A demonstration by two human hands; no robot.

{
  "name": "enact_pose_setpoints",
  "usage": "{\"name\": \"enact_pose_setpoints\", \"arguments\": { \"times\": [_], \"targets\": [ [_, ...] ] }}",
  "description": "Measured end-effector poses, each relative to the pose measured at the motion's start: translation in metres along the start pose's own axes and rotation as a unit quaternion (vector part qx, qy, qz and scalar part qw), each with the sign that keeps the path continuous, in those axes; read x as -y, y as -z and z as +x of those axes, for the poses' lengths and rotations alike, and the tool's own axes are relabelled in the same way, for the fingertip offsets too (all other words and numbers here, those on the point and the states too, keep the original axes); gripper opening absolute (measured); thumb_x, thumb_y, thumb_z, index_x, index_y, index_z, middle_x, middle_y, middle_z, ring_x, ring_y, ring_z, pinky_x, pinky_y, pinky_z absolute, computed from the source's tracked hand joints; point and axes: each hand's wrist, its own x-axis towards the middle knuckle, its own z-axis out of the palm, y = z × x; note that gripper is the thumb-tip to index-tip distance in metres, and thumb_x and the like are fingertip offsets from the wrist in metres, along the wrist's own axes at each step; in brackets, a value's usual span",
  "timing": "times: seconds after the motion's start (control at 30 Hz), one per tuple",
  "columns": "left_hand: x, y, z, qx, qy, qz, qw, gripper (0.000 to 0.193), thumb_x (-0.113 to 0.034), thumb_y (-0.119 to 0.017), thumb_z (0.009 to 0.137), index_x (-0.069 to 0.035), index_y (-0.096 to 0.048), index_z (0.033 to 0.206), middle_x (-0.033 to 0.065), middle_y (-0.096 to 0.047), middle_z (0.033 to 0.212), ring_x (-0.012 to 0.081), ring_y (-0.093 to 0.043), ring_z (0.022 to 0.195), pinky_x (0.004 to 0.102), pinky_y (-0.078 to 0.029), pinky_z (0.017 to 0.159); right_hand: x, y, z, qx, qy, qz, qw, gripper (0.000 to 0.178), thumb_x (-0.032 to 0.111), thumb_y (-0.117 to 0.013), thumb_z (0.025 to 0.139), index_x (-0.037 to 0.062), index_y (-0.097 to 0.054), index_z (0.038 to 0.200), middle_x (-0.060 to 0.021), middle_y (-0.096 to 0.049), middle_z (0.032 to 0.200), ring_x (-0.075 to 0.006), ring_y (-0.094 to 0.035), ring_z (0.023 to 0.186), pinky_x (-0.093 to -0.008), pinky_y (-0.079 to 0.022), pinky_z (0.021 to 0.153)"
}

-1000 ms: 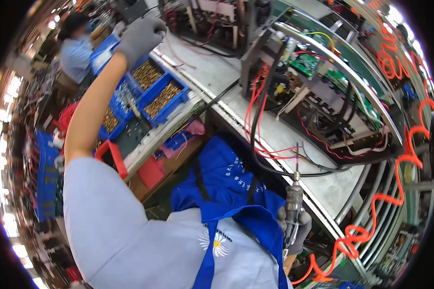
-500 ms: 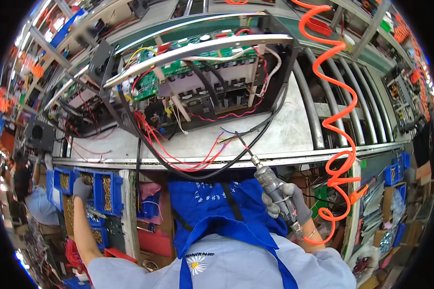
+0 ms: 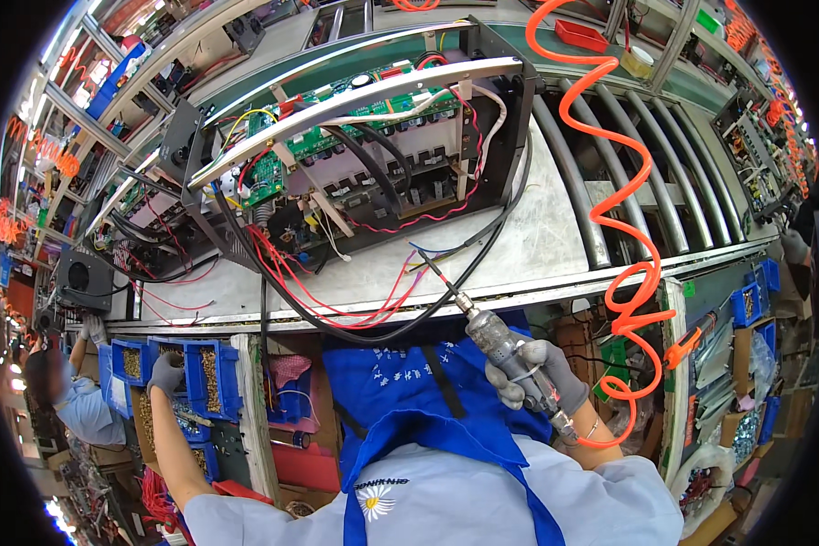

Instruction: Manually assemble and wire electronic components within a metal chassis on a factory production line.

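My right hand, in a grey glove, is wrapped round an air screwdriver with a long thin bit. The tool slants up and left, its tip over the conveyor's front edge near loose wire ends. An orange coiled hose joins its lower end. My left hand, also gloved in grey, dips into a blue parts bin at the left; its fingers are hidden. Beside it is a blue bin of brass-coloured screws. Ahead stands an open metal chassis with a green circuit board and loose red wires.
Steel rollers run right of the metal plate under the chassis. A second chassis stands to the left. At the far left a co-worker works by a fan unit. Posts flank my place.
The view has shifted slightly. My left hand remains at the blue bins, and the screwdriver stays in my right hand, a little farther left in view.
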Motion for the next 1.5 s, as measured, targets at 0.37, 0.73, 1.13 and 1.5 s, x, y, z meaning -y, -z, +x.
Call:
{"name": "enact_pose_setpoints", "arguments": {
  "times": [0.37,0.73,1.13,1.5],
  "targets": [
    [-0.056,0.057,-0.003,0.088,0.068,0.158,0.981,0.018,-0.019,-0.066,0.081,-0.004,-0.071,0.090,0.0203,-0.069,0.088,0.0393,-0.067,0.082,0.0423,-0.053,0.080,-0.007,-0.008,0.005,0.024,0.012,0.087,0.996,0.075,0.036,-0.062,0.082,0.0021,-0.036,0.144,-0.0173,-0.059,0.086,-0.0217,-0.061,0.059,-0.0366,-0.057,0.060],
    [-0.470,0.056,-0.048,0.204,0.003,-0.643,0.738,0.035,-0.023,-0.053,0.099,0.001,-0.055,0.125,0.0090,-0.063,0.103,0.0076,-0.058,0.079,0.0157,-0.043,0.054,0.011,-0.064,0.026,-0.023,-0.040,-0.213,0.976,0.104,0.043,-0.076,0.061,0.0070,-0.033,0.148,-0.0134,-0.060,0.072,-0.0149,-0.056,0.047,-0.0252,-0.048,0.041],
    [-0.568,-0.010,-0.042,0.346,0.082,-0.830,0.429,0.031,-0.030,-0.054,0.101,-0.001,-0.058,0.113,0.0123,-0.065,0.101,0.0075,-0.060,0.067,0.0152,-0.040,0.044,0.020,-0.058,-0.005,-0.004,0.027,-0.274,0.961,0.099,0.017,-0.074,0.063,0.0058,-0.030,0.150,-0.0077,-0.056,0.102,-0.0160,-0.062,0.071,-0.0274,-0.053,0.054],
    [-0.585,-0.005,-0.031,0.319,-0.028,-0.768,0.554,0.034,-0.025,-0.057,0.100,0.003,-0.058,0.118,0.0153,-0.065,0.103,0.0088,-0.061,0.072,0.0173,-0.046,0.053,0.031,-0.050,-0.014,-0.011,0.009,-0.190,0.982,0.096,0.024,-0.075,0.062,0.0048,-0.035,0.147,-0.0102,-0.060,0.087,-0.0151,-0.061,0.059,-0.0250,-0.052,0.050]
  ]
}}
